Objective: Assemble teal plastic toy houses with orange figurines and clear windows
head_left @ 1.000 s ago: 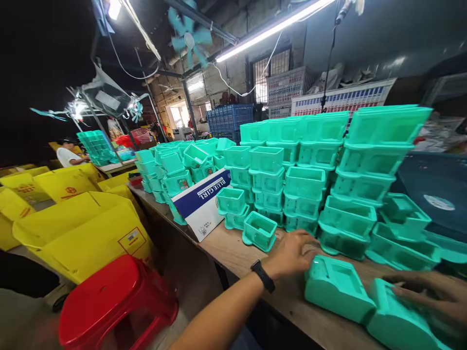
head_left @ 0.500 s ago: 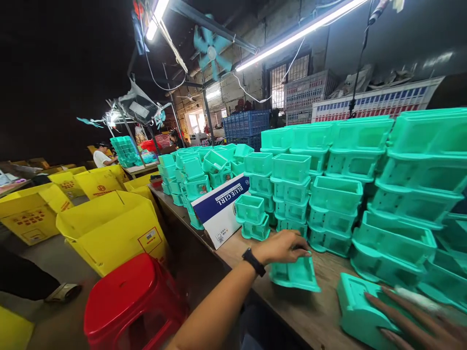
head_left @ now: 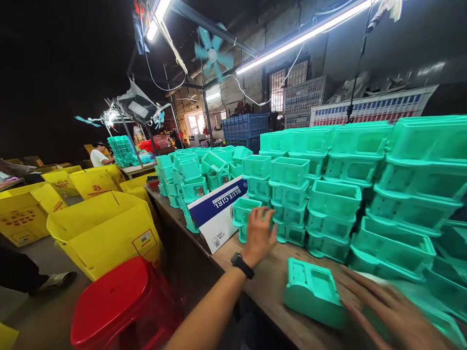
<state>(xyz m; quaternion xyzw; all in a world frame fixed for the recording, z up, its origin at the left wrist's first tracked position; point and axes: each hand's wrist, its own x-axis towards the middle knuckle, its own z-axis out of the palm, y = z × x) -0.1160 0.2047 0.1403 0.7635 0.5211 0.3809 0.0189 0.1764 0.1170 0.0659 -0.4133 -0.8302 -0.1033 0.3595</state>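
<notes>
My left hand (head_left: 260, 236), a dark band on its wrist, is at a short stack of green plastic box-shaped housings (head_left: 243, 210). Its fingers are apart, covering the right side of that stack. Whether they touch it I cannot tell. A single green housing (head_left: 314, 294) lies on the wooden table (head_left: 268, 287), its curved side facing me. My right hand (head_left: 392, 311), smeared by motion, stretches its fingers beside that housing's right end, with a fingertip at or very near it. More green plastic shows partly under and behind the right hand.
Tall stacks of green housings (head_left: 332, 204) line the table's far side. A blue-and-white carton panel (head_left: 219, 209) leans left of the short stack. Left of the table stand a red stool (head_left: 113, 296) and yellow boxes (head_left: 105, 238). A person in white (head_left: 98, 156) sits farther back.
My left hand has let go of the housing it held and moved left and up to the short stack. The other housing has shifted left across the table, with my right hand beside it.
</notes>
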